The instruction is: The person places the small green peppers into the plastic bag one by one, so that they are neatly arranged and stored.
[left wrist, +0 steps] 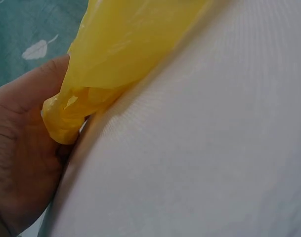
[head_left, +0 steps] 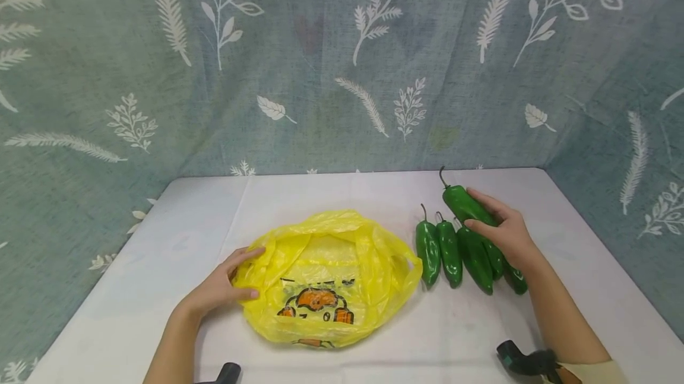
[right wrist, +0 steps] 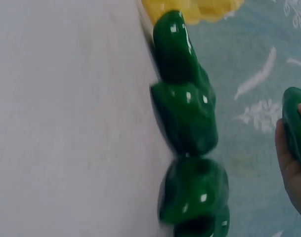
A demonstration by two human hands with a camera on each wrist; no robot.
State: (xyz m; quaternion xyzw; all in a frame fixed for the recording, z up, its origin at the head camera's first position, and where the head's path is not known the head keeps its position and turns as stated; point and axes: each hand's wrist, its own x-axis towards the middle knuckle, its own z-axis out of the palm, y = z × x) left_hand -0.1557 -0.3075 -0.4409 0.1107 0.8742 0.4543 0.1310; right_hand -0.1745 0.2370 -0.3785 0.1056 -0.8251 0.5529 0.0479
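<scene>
A yellow plastic bag point(head_left: 374, 289) with an orange and black cartoon print lies on the white table, its mouth gaping upward. My left hand point(head_left: 227, 280) holds the bag's left side, fingers over the upper edge and thumb lower down. In the left wrist view the bag's yellow film point(left wrist: 125, 44) bunches against the palm. With my right hand point(head_left: 507, 232) I grip a green pepper point(head_left: 461, 200), its stem pointing up and left, raised above the others. Beneath and left of that hand, several long green peppers point(head_left: 428, 250) lie side by side; the hand partly hides those at the right.
The white table point(head_left: 374, 366) carries the bag at its middle and the peppers to the right. A green cloth point(head_left: 320, 75) printed with white leaves hangs behind and along both sides. Black wrist mounts point(head_left: 526, 361) show at the bottom edge.
</scene>
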